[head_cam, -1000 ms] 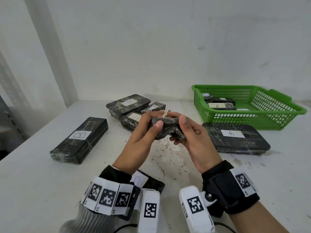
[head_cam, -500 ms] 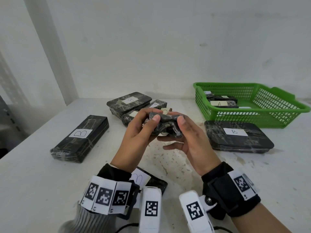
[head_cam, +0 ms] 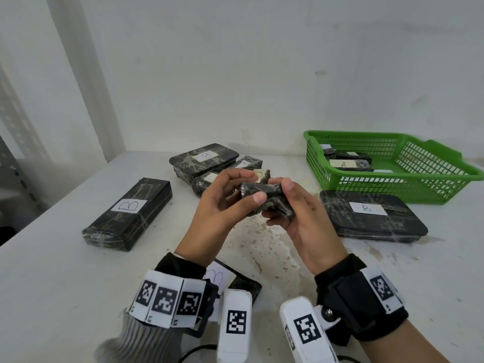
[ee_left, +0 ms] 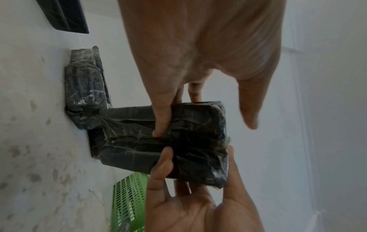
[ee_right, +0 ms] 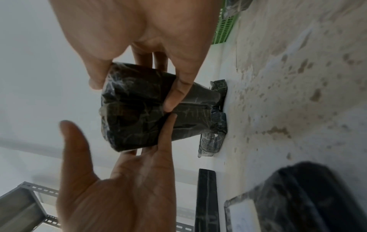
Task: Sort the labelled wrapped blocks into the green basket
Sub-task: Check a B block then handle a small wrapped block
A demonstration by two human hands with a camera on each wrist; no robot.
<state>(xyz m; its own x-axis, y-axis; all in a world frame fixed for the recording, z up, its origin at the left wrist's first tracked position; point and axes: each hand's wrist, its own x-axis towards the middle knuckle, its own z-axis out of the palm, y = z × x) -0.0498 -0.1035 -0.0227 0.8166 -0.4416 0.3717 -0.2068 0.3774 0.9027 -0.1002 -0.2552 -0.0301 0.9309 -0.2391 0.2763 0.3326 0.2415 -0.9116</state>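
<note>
A small dark wrapped block [head_cam: 272,191] is held above the middle of the table between both hands. My right hand [head_cam: 301,221] grips its right end, thumb on top and fingers beneath. My left hand [head_cam: 225,203] curls its fingers round the far left side. In the left wrist view one left finger lies on the block [ee_left: 188,141] while the thumb stands a little off it. A pale label [head_cam: 259,175] shows at the block's far edge; its letter is hidden. The green basket [head_cam: 392,187] stands at the back right, holding blocks, one labelled A [head_cam: 343,164].
Long flat blocks labelled B lie at the left [head_cam: 128,213], at the right in front of the basket [head_cam: 372,216] and under my left wrist [head_cam: 230,279]. A cluster of wrapped blocks [head_cam: 204,159] sits behind my hands. A metal rack [ee_right: 21,208] stands off the table's left.
Both hands have turned the block between them and lifted it slightly. The left thumb has slid along its near face. Nothing else on the table has moved.
</note>
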